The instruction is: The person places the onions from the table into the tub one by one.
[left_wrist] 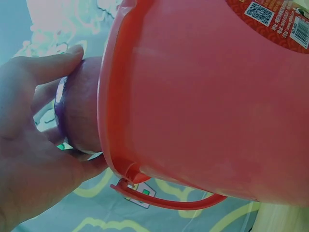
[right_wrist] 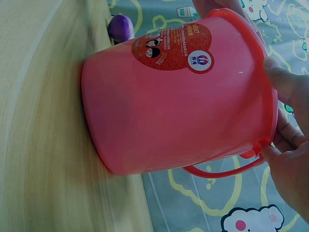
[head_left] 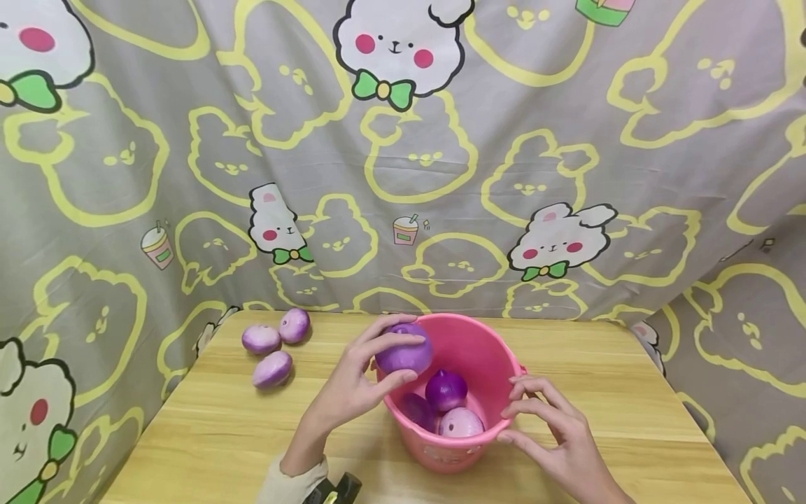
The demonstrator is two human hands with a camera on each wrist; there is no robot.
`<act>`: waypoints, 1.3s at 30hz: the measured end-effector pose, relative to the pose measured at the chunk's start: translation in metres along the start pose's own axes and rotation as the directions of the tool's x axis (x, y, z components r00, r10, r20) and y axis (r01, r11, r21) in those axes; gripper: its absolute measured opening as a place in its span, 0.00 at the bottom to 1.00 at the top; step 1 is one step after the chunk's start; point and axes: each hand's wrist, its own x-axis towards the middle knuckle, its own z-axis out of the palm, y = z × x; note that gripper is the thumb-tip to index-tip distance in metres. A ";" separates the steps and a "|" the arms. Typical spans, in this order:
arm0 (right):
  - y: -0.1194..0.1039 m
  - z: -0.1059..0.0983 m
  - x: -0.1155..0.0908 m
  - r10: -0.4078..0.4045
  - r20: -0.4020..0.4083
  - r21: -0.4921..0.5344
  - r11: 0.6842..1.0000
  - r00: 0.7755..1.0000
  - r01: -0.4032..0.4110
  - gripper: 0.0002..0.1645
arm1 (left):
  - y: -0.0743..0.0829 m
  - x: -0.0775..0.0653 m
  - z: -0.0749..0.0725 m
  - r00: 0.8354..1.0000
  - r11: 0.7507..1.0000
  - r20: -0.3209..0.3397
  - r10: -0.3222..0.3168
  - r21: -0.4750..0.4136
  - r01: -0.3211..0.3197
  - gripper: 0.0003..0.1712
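Observation:
My left hand [head_left: 349, 386] holds a purple onion [head_left: 403, 353] over the left rim of a pink bucket [head_left: 475, 350], its fingers and thumb curled round it. In the left wrist view, the onion [left_wrist: 82, 106] partly shows between the fingers and the bucket's rim. The thumb and fingers of my right hand [head_left: 565, 439] grip the bucket's right rim, also seen in the right wrist view. Inside lie a glossy purple onion [head_left: 446, 390], a shadowed darker one [head_left: 417, 413] and a pale-topped one [head_left: 462, 423]. The bucket stands upright on the table.
Three purple-and-white onions, one nearest the front [head_left: 273, 369], lie at the left of the wooden table [head_left: 220, 434]. A patterned cloth [head_left: 434, 189] hangs behind the table. The bucket's handle [right_wrist: 227, 173] hangs along its side.

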 end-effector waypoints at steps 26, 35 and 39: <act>-0.004 0.001 0.002 0.016 -0.012 -0.053 0.998 1.000 -0.017 0.19 | -0.014 -0.003 -0.021 0.997 0.997 -0.062 -0.040 0.058 0.043 0.18; -0.007 0.002 0.000 0.073 -0.004 -0.039 0.997 0.997 -0.073 0.24 | -0.024 -0.011 -0.041 0.991 0.994 -0.106 -0.083 0.060 0.089 0.18; -0.005 0.001 -0.002 0.090 -0.003 -0.036 0.995 0.996 -0.090 0.25 | -0.027 -0.013 -0.049 0.986 0.993 -0.126 -0.105 0.042 0.111 0.19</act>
